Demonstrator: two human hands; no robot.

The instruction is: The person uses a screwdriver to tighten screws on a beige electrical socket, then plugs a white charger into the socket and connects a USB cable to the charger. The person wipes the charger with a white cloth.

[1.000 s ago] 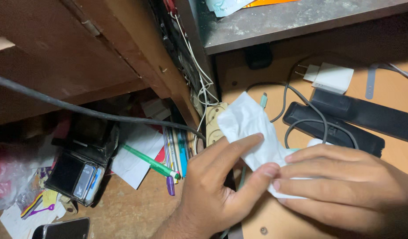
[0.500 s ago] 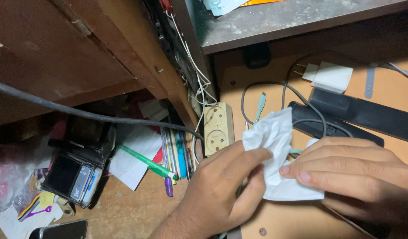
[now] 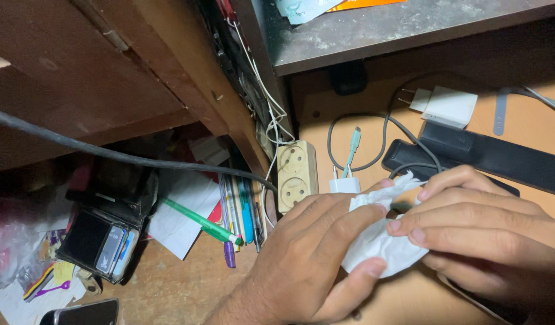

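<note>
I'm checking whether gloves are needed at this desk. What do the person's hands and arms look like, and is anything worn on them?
Both hands, left hand and right hand, are bare: no gloves, rings or watch in view. Nails are short and plain. No sleeve shows on either wrist.

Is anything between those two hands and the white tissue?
Nothing visible: the left hand and right hand both grip the crumpled tissue directly, fingers pressed on it. A grey cable and black strip lie just behind, apart from the grip.
</note>
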